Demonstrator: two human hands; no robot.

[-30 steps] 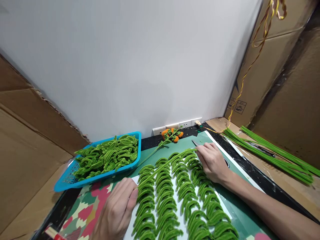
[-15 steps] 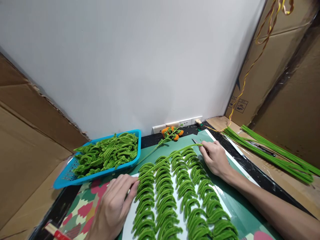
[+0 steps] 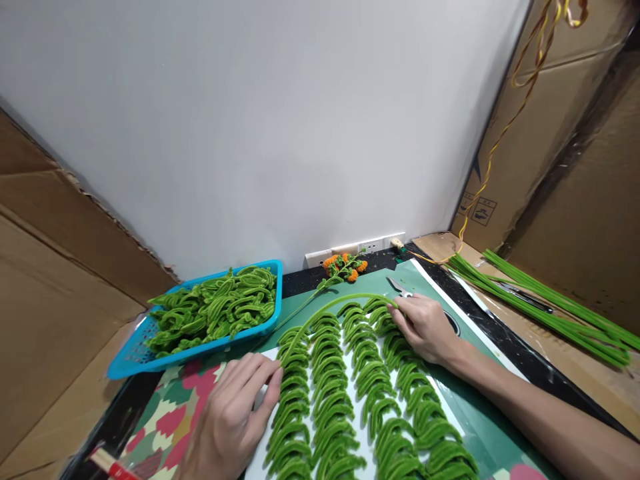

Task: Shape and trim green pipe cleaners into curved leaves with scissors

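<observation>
A long green fuzzy stem [image 3: 330, 308] arches over the white sheet, one end pinched in my left hand [image 3: 237, 407] and the other in my right hand [image 3: 425, 327]. Beneath it, curved green fuzzy pieces [image 3: 333, 400] lie in several columns on the sheet. Scissors [image 3: 399, 287] rest on the green mat [image 3: 300, 305], partly hidden behind my right hand. A blue basket [image 3: 195, 348] at the left holds a heap of similar green pieces [image 3: 215, 307].
An orange-and-green fuzzy flower sprig [image 3: 345, 267] lies near the wall sockets [image 3: 373, 247]. Long green stems [image 3: 540, 307] and a metal tool [image 3: 525, 299] lie at the right. Cardboard panels [image 3: 590, 160] flank both sides; a yellow twisted wire [image 3: 493, 157] hangs at the right.
My right hand has moved slightly down and left, and the stem now bends in a higher arch. More of the scissors shows. My left hand has barely shifted.
</observation>
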